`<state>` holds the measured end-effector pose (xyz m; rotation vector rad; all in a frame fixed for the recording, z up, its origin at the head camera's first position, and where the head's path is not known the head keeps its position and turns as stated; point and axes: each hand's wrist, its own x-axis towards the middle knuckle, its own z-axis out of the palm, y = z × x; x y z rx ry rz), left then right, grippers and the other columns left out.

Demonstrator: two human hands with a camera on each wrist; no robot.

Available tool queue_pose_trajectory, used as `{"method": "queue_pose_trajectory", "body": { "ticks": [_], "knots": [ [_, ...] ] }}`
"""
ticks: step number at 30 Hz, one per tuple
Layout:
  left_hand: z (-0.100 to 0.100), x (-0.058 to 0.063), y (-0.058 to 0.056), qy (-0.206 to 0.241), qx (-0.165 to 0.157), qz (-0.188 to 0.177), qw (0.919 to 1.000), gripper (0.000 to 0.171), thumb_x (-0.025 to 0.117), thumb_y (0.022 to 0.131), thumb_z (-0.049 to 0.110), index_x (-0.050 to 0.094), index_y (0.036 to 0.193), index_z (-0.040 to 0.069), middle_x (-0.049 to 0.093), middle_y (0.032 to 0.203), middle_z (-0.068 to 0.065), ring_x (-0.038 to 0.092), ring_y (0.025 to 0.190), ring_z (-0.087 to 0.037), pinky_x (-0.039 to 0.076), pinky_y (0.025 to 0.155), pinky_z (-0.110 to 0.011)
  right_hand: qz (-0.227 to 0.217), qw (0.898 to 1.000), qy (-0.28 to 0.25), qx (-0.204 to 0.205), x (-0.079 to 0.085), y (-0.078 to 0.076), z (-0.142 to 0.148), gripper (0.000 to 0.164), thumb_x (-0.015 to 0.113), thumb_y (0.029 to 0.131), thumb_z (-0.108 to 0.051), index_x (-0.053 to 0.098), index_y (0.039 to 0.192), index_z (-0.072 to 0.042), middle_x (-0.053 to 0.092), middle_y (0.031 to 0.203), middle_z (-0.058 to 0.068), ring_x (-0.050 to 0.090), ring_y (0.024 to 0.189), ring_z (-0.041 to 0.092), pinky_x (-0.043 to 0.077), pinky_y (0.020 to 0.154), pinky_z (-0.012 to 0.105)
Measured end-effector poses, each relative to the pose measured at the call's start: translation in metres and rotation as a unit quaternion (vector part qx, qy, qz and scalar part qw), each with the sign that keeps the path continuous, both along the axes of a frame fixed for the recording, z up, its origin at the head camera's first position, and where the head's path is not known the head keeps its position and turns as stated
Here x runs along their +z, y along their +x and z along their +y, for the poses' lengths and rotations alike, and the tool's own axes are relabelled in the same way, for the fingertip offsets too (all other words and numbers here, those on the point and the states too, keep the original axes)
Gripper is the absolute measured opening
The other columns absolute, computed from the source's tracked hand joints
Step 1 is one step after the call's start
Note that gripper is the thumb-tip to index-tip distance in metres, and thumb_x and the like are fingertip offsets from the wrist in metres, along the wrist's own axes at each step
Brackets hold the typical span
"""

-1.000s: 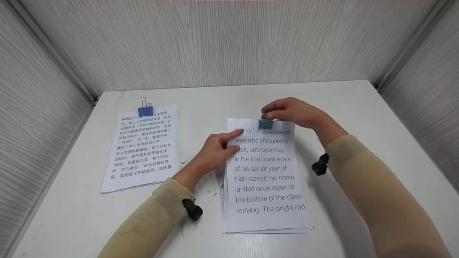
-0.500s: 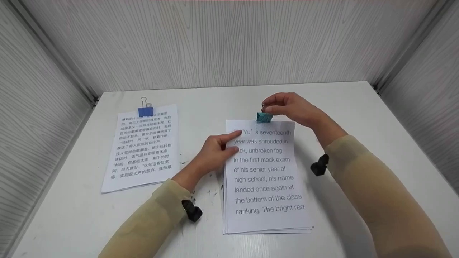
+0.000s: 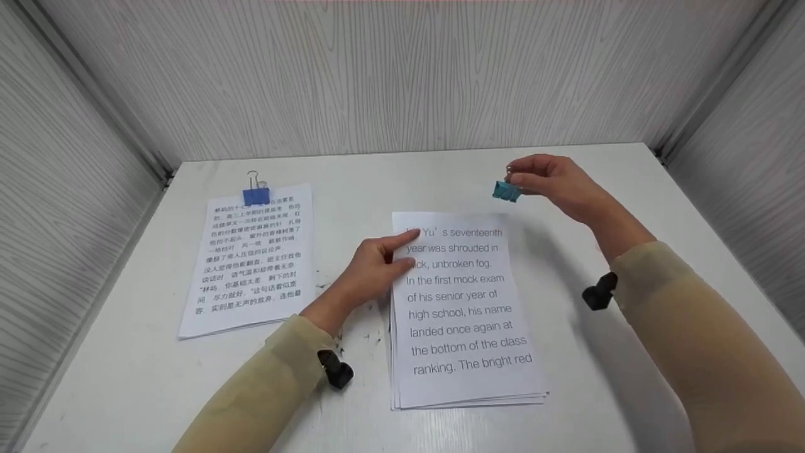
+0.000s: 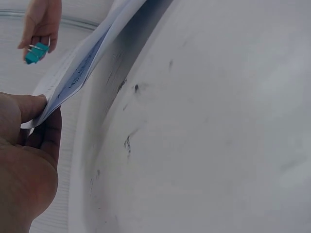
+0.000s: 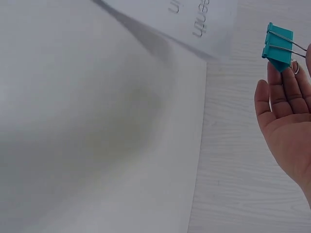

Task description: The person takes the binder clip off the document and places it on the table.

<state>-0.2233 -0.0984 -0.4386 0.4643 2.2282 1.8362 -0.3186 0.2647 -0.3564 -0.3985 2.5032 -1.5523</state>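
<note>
A teal binder clip [image 3: 506,192] hangs by its wire handles from my right hand [image 3: 560,185], which pinches it above the table, apart from the paper. In the right wrist view the clip [image 5: 278,47] shows its wire handles reaching to the fingers. My left hand [image 3: 377,267] pinches the upper left edge of a stack of printed English pages [image 3: 462,314]. From the left wrist view, the thumb lies on one face of the pages [image 4: 80,73] with fingers behind; the top of the stack is raised off the table.
To the left lies another stack of pages [image 3: 245,264] with Chinese print, held at its top by a blue binder clip [image 3: 256,195]. A pale wood-grain panel [image 3: 402,75] stands behind the white table [image 3: 365,182]. Dark scuff marks show between the stacks.
The teal binder clip has come off the top of the English pages. My right hand has carried it up and to the right. The left hand has kept its grip, nearly still.
</note>
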Motion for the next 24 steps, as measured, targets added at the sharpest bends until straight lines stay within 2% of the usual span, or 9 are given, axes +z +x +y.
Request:
{"method": "queue_pose_trajectory", "body": {
  "ticks": [4,7,15,19,24],
  "knots": [
    [-0.001,-0.002,-0.001,-0.005,0.004,0.0,1.0,0.054,0.069,0.102,0.005,0.058,0.154,0.018,0.078,0.119,-0.006,0.076,0.085,-0.022,0.059,0.071,-0.024,-0.005,0.999,-0.011,-0.031,-0.004,0.003,0.034,0.05,0.07,0.104,-0.035,0.06,0.146,-0.009,0.069,0.133,0.009,0.068,0.117,0.016,0.053,0.105,0.027],
    [-0.002,-0.002,0.0,-0.009,0.006,-0.002,0.9999,0.055,0.069,0.102,0.005,0.058,0.154,0.019,0.077,0.121,-0.006,0.075,0.085,-0.021,0.059,0.07,-0.024,-0.009,0.998,-0.021,-0.053,-0.009,0.005,0.06,0.052,0.07,0.104,-0.035,0.057,0.148,-0.01,0.069,0.132,0.007,0.068,0.116,0.014,0.055,0.1,0.022],
    [-0.004,-0.004,-0.001,-0.007,0.009,-0.007,0.9999,0.055,0.069,0.102,0.004,0.058,0.154,0.019,0.076,0.126,-0.005,0.076,0.088,-0.022,0.059,0.072,-0.024,-0.028,0.996,-0.016,-0.087,-0.027,0.014,0.115,0.048,0.066,0.107,-0.032,0.058,0.148,-0.008,0.07,0.126,-0.007,0.068,0.113,0.007,0.055,0.099,0.021],
    [-0.004,-0.006,-0.002,-0.013,0.011,-0.007,0.9998,0.055,0.069,0.102,0.005,0.059,0.153,0.02,0.077,0.122,-0.005,0.076,0.088,-0.022,0.059,0.071,-0.025,-0.038,0.994,-0.011,-0.103,-0.034,0.02,0.136,0.046,0.066,0.107,-0.031,0.06,0.147,-0.008,0.07,0.123,-0.013,0.067,0.112,0.005,0.055,0.099,0.022],
    [-0.003,-0.007,-0.003,-0.019,0.015,0.001,0.9997,0.055,0.069,0.102,0.005,0.059,0.153,0.021,0.075,0.127,-0.004,0.076,0.087,-0.022,0.059,0.072,-0.025,-0.037,0.992,-0.008,-0.124,-0.039,0.028,0.156,0.042,0.067,0.106,-0.032,0.065,0.143,-0.012,0.071,0.12,-0.018,0.067,0.109,0.003,0.056,0.097,0.021]
  ]
}}
